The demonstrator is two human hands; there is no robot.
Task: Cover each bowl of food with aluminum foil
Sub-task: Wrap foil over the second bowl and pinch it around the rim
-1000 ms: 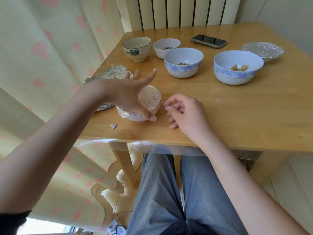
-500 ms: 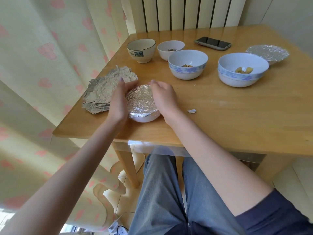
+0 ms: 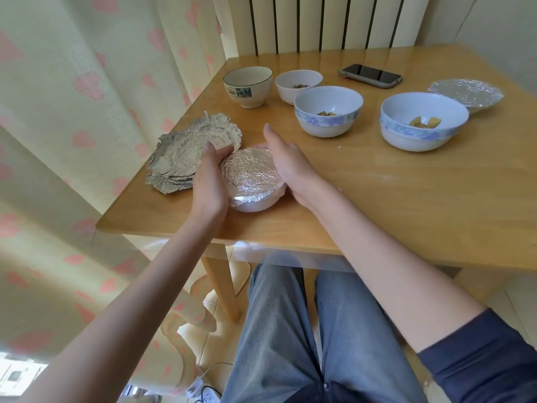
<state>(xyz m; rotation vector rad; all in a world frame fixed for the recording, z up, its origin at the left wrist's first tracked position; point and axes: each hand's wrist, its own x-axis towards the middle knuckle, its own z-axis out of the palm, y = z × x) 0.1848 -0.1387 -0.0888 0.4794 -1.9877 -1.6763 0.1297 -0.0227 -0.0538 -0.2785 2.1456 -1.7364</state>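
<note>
A white bowl capped with crinkled aluminum foil (image 3: 251, 174) stands near the table's front left corner. My left hand (image 3: 209, 181) lies against its left side, fingers fairly straight along the foil's edge. My right hand (image 3: 287, 167) presses on its right side, index finger stretched out past the far rim. A stack of used foil sheets (image 3: 183, 158) lies just left of the bowl. Uncovered bowls sit further back: a cream bowl (image 3: 248, 86), a small white bowl (image 3: 298, 84), a blue-patterned bowl (image 3: 328, 110) and a larger blue-patterned bowl (image 3: 422, 120). Another foil-covered dish (image 3: 466, 93) is at the far right.
A phone (image 3: 370, 75) lies at the back of the wooden table (image 3: 392, 193). A curtain with pink hearts hangs close on the left, and a radiator stands behind the table. My legs are under the front edge.
A second ago my left hand hovered spread over the bowl and my right lay curled on the table. Both now sit against the bowl's sides, as half a second ago.
</note>
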